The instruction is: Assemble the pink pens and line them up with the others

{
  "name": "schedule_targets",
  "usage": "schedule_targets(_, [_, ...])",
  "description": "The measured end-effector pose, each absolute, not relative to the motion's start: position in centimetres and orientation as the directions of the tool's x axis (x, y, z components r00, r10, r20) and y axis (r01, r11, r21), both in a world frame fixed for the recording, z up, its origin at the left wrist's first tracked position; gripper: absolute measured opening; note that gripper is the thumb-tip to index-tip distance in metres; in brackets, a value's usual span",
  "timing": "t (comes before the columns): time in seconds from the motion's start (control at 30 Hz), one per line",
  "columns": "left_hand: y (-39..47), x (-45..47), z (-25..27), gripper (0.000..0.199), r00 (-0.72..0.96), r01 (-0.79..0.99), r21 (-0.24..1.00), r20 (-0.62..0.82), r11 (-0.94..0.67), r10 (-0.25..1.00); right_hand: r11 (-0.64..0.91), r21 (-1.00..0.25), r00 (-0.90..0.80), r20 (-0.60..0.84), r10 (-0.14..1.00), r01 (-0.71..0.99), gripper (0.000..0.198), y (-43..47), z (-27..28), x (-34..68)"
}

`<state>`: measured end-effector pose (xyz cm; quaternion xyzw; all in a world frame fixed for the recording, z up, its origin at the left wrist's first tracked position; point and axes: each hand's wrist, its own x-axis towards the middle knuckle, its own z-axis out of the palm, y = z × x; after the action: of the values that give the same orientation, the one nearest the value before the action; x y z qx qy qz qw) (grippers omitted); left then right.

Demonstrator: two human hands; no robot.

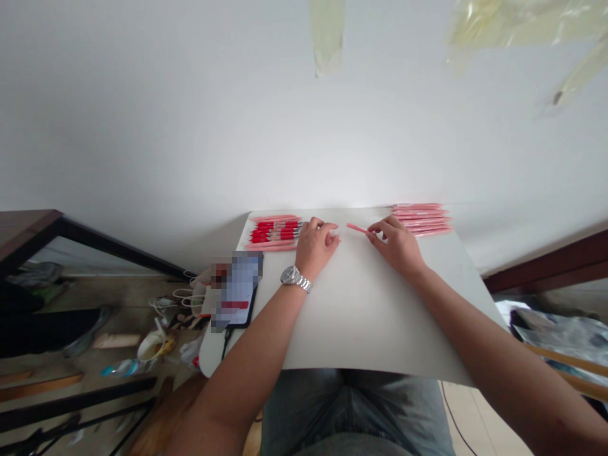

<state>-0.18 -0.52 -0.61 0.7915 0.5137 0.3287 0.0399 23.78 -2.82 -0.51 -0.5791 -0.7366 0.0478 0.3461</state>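
Note:
Just right of the table's middle, my right hand (394, 240) pinches one end of a slim pink stick-like pen part (357, 228), which points left. Facing it, my left hand (318, 242) wears a metal watch and has its thumb and index finger curved apart. A faint pale patch shows between those fingers, too small to make out. Beside the left hand lie several red pens (275, 232) with pink sticks (270, 247) along their edges. Behind my right hand is a row of pink sticks in clear wrapping (422, 218).
A phone (240, 291) with a cable lies at the left edge of the white table (361, 316). The wall (285, 126) rises behind the table. At floor level on the left are a cup (151, 347), a bottle (123, 368) and cables.

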Motion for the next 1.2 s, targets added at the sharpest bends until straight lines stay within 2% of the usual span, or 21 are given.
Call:
schedule_targets(0.2, [-0.60,0.27,-0.46,0.014,0.191,0.819,0.394,0.498,-0.417,0.846,0.329,-0.469,-0.090,0.462,0.882,0.820,0.016,-2.74,-0.59,23.77])
schedule_targets(0.53, [-0.46,0.62,-0.66,0.002,0.204,0.803,0.408,0.498,-0.435,0.843,0.334,-0.479,-0.087,0.466,0.880,0.812,0.014,-2.70,-0.67,23.82])
schedule_targets(0.93, [-0.38,0.50,-0.71,0.008,0.252,0.793,0.395,0.479,-0.463,0.841,0.323,-0.485,-0.086,0.447,0.890,0.813,0.014,-2.77,-0.46,23.80])
schedule_targets(1.2, [0.10,0.15,-1.23,0.008,0.216,0.732,0.461,0.542,-0.502,0.812,0.340,-0.502,-0.094,0.452,0.887,0.795,0.016,-2.77,-0.44,23.90])
